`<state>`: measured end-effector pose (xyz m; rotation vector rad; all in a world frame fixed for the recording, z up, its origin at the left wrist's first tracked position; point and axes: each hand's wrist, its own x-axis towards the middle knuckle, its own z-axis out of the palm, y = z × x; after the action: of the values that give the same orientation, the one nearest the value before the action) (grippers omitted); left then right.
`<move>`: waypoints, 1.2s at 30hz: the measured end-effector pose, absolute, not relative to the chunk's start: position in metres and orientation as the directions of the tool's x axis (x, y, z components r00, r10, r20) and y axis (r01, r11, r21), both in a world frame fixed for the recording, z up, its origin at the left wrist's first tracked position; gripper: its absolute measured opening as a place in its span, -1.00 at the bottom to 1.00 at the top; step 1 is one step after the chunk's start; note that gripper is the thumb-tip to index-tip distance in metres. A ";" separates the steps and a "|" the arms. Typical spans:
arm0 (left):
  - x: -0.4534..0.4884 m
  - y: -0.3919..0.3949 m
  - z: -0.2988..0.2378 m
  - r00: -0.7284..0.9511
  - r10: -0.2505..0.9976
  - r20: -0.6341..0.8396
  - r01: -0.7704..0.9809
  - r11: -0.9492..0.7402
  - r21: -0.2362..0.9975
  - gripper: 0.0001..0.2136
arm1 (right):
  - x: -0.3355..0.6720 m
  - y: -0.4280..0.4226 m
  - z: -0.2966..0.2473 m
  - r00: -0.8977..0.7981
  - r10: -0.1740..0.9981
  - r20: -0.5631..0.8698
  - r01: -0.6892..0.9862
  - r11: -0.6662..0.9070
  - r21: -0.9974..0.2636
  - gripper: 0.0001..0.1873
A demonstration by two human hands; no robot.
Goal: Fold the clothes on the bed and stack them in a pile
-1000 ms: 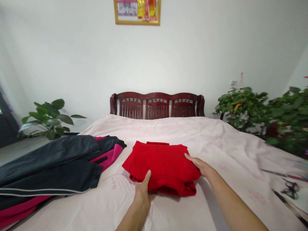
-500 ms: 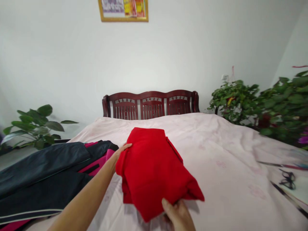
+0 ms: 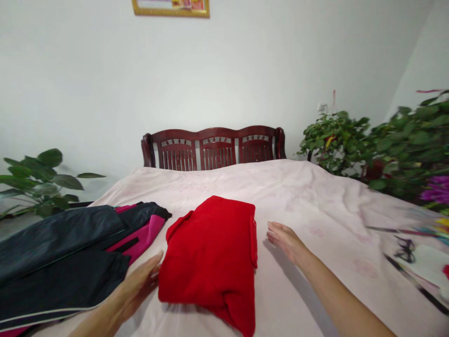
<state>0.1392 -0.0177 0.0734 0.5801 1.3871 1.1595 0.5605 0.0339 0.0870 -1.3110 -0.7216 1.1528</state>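
A folded red garment point(image 3: 210, 257) lies on the pale pink bedsheet point(image 3: 315, 281), its lower right corner pointing toward me. Its exact kind is hidden by the folds. My left hand point(image 3: 145, 278) is close beside the garment's left edge, fingers extended and holding nothing; whether the fingertips touch the cloth I cannot tell. On the other side my right hand point(image 3: 286, 241) hovers over the sheet, apart from the garment, with its fingers stretched out and no object in them.
Dark clothes with magenta panels point(image 3: 70, 248) are spread at the left. At the back stands a carved wooden headboard point(image 3: 217, 147). Leafy plants point(image 3: 45, 180) flank the bed. Black-framed glasses point(image 3: 405, 249) and a dark strip point(image 3: 417, 285) lie at the right.
Both hands have let go of the red garment, which now rests on the bed, turned. My right hand has moved up and right of it; my left hand has come down along its left side.
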 end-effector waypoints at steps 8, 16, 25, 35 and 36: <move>0.156 -0.068 0.047 -0.028 0.733 -0.680 -0.690 0.478 0.543 -0.72 | 0.524 0.110 0.075 0.110 0.924 -0.367 -0.286 -0.324 -0.902 -0.65; 0.227 -0.048 0.046 -0.256 0.877 -0.406 -0.615 0.176 0.768 -0.56 | 0.503 0.118 0.074 0.201 0.900 -0.386 -0.413 -0.280 -0.867 -0.70; 0.174 0.059 0.106 -0.264 0.959 -0.103 -0.004 0.106 0.994 -0.69 | 0.519 0.003 0.055 0.373 0.878 -0.300 -0.537 -0.059 -0.842 -0.56; 0.246 0.044 0.112 0.015 0.910 0.413 0.862 -0.221 0.456 -0.51 | 0.530 -0.066 0.108 -0.038 0.999 -0.025 0.212 -0.016 -0.977 -0.58; 0.260 0.040 0.109 0.049 0.906 0.420 0.904 -0.219 0.368 -0.52 | 0.520 -0.052 0.121 -0.033 0.989 0.143 0.345 0.146 -0.927 -0.58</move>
<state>0.2598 0.0398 0.1090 2.2718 1.9598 0.9152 0.5203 -0.0520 0.1214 -1.3429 -1.5354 0.9144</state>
